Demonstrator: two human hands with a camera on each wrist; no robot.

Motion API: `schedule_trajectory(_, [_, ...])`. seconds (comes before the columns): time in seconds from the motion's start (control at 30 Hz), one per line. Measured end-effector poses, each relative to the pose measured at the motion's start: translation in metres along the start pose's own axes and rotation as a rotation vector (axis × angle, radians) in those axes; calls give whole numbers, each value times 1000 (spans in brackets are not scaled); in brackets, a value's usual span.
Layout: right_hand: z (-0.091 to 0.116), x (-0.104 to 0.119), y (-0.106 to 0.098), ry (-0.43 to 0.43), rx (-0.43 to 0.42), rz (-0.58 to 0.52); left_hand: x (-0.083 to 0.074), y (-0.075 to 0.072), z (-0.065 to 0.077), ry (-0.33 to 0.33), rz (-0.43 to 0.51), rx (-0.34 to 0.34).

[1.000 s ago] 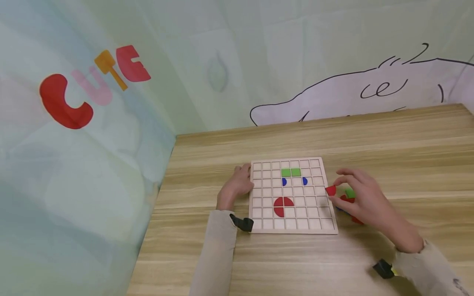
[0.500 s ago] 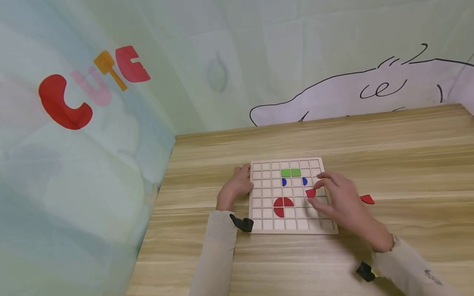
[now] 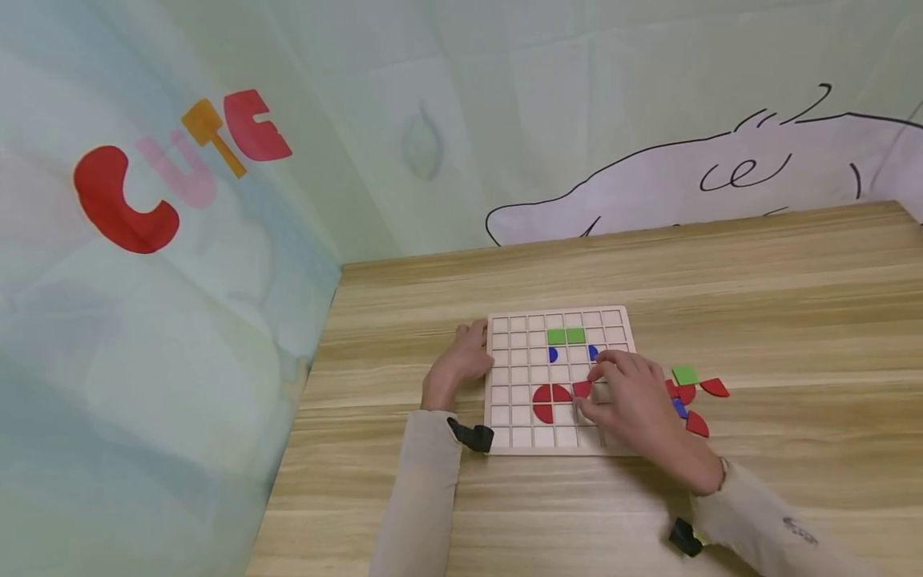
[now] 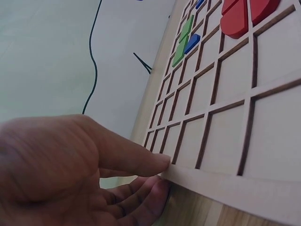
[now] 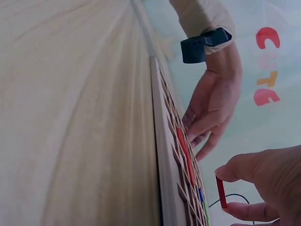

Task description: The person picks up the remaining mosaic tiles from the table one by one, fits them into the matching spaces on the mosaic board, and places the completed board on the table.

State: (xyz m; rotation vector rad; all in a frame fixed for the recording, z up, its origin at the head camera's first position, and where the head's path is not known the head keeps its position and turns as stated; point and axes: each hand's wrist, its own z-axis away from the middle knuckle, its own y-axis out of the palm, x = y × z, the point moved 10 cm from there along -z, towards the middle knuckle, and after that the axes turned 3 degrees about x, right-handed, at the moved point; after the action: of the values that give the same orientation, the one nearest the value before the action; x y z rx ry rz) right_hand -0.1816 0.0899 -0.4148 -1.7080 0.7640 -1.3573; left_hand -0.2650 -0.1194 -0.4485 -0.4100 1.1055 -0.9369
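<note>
My right hand (image 3: 638,405) pinches a red quarter-circle tile (image 3: 581,389) between thumb and fingertips over the wooden grid board (image 3: 520,374). In the right wrist view that tile (image 5: 221,192) shows edge-on, raised off the grid. Just left of it, three red quarter tiles (image 3: 544,393) lie in the cells as most of a disc, with the lower-right cell bare. My left hand (image 3: 461,357) holds the board's left edge. Its thumb (image 4: 157,164) lies on the rim and the other fingers are at the side below. Two green squares (image 3: 566,336) and two blue half-circles (image 3: 553,354) sit higher up.
Right of the board lies a loose group of tiles: a green square (image 3: 685,375), a blue piece (image 3: 679,408) and several red quarter-circles (image 3: 697,424). The wooden table (image 3: 404,296) meets a printed cloth wall (image 3: 404,160) at the back and left.
My right hand has carried the red quarter-circle tile leftward from beyond the board's right edge to beside the red disc shape, uncovering the loose tiles. My left hand has stayed put.
</note>
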Motion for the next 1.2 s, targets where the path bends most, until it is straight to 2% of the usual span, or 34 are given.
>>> schedule_trajectory(0.23, [2, 8, 14, -13, 37, 4, 1, 0, 1, -2, -14, 5])
schedule_trajectory(0.6, [6, 19, 21, -46, 22, 58, 1, 0, 0, -3, -9, 9])
schedule_trajectory(1.0, [10, 30, 21, -130, -28, 134, 1, 1, 0, -5, 3, 6])
schedule_trajectory(1.2, [10, 30, 20, -133, -24, 134, 1, 0, 0, -4, 1, 4])
